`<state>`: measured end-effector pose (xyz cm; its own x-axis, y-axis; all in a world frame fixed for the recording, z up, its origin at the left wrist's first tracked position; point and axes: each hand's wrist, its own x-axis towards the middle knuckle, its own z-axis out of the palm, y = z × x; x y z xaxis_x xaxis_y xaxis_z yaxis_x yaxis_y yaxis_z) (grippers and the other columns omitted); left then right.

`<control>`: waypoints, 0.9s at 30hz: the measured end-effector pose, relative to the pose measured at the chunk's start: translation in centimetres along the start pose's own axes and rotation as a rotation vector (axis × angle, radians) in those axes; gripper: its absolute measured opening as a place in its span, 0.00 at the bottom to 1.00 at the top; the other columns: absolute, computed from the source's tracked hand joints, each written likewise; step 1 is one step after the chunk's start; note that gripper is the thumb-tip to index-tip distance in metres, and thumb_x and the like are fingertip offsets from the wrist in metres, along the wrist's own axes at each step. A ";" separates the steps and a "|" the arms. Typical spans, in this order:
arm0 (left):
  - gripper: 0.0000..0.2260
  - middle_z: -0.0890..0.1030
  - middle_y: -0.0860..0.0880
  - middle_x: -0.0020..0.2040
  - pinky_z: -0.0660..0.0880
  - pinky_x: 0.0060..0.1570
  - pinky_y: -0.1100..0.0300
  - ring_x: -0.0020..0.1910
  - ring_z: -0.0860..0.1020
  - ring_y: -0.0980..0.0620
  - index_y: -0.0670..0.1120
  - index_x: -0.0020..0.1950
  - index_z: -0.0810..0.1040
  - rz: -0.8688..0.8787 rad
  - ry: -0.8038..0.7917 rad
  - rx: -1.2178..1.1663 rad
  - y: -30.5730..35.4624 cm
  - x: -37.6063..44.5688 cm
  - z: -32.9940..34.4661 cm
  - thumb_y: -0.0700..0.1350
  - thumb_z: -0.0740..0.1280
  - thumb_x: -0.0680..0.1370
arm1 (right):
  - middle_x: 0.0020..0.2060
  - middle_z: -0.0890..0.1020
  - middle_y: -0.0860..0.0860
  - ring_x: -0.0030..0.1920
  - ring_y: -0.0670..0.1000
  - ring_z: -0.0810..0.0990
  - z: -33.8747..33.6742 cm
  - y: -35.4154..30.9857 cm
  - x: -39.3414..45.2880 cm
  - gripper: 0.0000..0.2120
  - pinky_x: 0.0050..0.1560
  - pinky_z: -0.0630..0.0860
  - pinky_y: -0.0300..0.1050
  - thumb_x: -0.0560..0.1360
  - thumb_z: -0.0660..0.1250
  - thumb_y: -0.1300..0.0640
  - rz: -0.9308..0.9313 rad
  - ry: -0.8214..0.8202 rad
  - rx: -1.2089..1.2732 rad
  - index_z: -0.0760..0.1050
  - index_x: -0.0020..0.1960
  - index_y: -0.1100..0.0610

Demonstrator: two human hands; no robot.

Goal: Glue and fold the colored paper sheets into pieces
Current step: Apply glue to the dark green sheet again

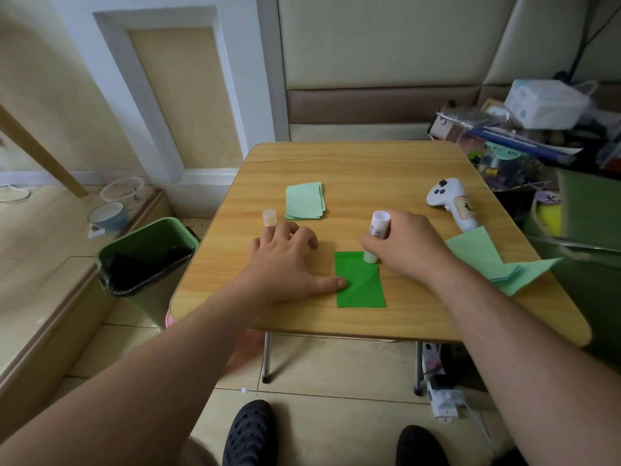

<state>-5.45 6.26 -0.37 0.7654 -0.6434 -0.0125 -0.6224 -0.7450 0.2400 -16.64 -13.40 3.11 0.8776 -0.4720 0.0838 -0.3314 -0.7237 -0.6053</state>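
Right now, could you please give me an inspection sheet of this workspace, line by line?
Surface: small wooden folding table, bare wood at the far side.
Job's things: dark green paper flat near the front edge; glue stick with its tip on the paper's far corner; glue cap standing apart; stack of light green pieces; loose light green sheets at the right edge.
Clutter: white controller on the table.
Hands: left hand thumb presses the paper's left edge; right hand grips the glue stick.
Cables: power strip on the floor under the table.
Surroundings: green bin left; crowded shelf right.
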 end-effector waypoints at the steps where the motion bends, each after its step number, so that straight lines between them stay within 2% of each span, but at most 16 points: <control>1: 0.39 0.64 0.53 0.72 0.59 0.70 0.44 0.73 0.61 0.44 0.62 0.63 0.67 0.001 -0.007 0.003 0.0 0.0 0.0 0.84 0.62 0.60 | 0.34 0.81 0.49 0.38 0.51 0.78 -0.2 0.2 0.0 0.10 0.35 0.70 0.45 0.73 0.70 0.49 0.008 0.012 -0.010 0.76 0.41 0.55; 4: 0.39 0.64 0.53 0.72 0.58 0.70 0.44 0.73 0.61 0.44 0.62 0.63 0.67 -0.001 -0.003 -0.001 0.0 0.0 0.1 0.84 0.62 0.60 | 0.31 0.81 0.48 0.35 0.49 0.77 -0.5 0.1 -0.1 0.09 0.35 0.71 0.45 0.73 0.69 0.51 -0.001 0.063 0.013 0.75 0.40 0.56; 6: 0.39 0.64 0.53 0.71 0.59 0.70 0.45 0.73 0.61 0.44 0.62 0.62 0.67 -0.002 0.008 -0.005 0.0 0.0 0.2 0.84 0.62 0.60 | 0.33 0.82 0.49 0.37 0.50 0.79 -0.2 -0.4 0.1 0.11 0.38 0.74 0.47 0.74 0.70 0.49 -0.013 0.090 0.068 0.76 0.41 0.56; 9: 0.39 0.65 0.53 0.70 0.59 0.69 0.45 0.72 0.62 0.44 0.62 0.62 0.67 -0.004 0.021 -0.006 0.0 0.0 0.3 0.84 0.61 0.59 | 0.39 0.82 0.47 0.41 0.49 0.80 0.9 -1.5 0.0 0.15 0.39 0.75 0.47 0.76 0.71 0.41 -0.016 0.030 0.123 0.78 0.46 0.53; 11: 0.39 0.65 0.53 0.70 0.59 0.68 0.46 0.72 0.62 0.45 0.62 0.62 0.68 -0.004 0.029 -0.007 0.0 0.0 0.4 0.84 0.61 0.59 | 0.39 0.82 0.46 0.41 0.47 0.80 1.7 -2.0 -0.3 0.15 0.38 0.73 0.45 0.76 0.72 0.40 -0.050 -0.024 0.107 0.78 0.47 0.51; 14: 0.38 0.65 0.53 0.70 0.59 0.68 0.46 0.72 0.62 0.45 0.62 0.62 0.68 -0.001 0.033 -0.006 -0.1 0.0 0.4 0.83 0.62 0.60 | 0.37 0.81 0.45 0.39 0.46 0.79 2.1 -2.4 -0.7 0.12 0.38 0.72 0.42 0.77 0.73 0.43 -0.084 -0.056 0.071 0.77 0.45 0.51; 18: 0.38 0.65 0.53 0.70 0.58 0.69 0.46 0.72 0.62 0.45 0.62 0.62 0.68 0.000 0.032 -0.017 0.0 0.0 0.4 0.83 0.62 0.60 | 0.37 0.81 0.48 0.39 0.51 0.78 1.1 -1.8 -0.4 0.11 0.36 0.71 0.47 0.75 0.72 0.46 -0.063 -0.067 -0.007 0.76 0.43 0.52; 23: 0.38 0.65 0.53 0.70 0.58 0.69 0.46 0.73 0.62 0.45 0.63 0.62 0.67 -0.002 0.023 -0.014 -0.1 0.0 0.4 0.83 0.63 0.60 | 0.35 0.80 0.48 0.36 0.49 0.77 -0.4 -0.9 -0.5 0.08 0.33 0.69 0.45 0.73 0.71 0.51 -0.029 -0.056 -0.056 0.75 0.39 0.53; 27: 0.39 0.65 0.54 0.70 0.58 0.69 0.45 0.72 0.62 0.45 0.63 0.61 0.67 -0.001 0.028 -0.018 -0.2 0.0 0.5 0.84 0.62 0.59 | 0.34 0.80 0.48 0.36 0.50 0.76 -0.7 -0.9 -0.5 0.08 0.32 0.67 0.44 0.72 0.70 0.51 -0.018 -0.024 -0.092 0.74 0.37 0.52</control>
<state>-5.39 6.27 -0.88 0.7705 -0.6372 0.0147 -0.6187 -0.7421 0.2578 -17.06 -12.89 4.15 0.8916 -0.4467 0.0746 -0.3446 -0.7759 -0.5284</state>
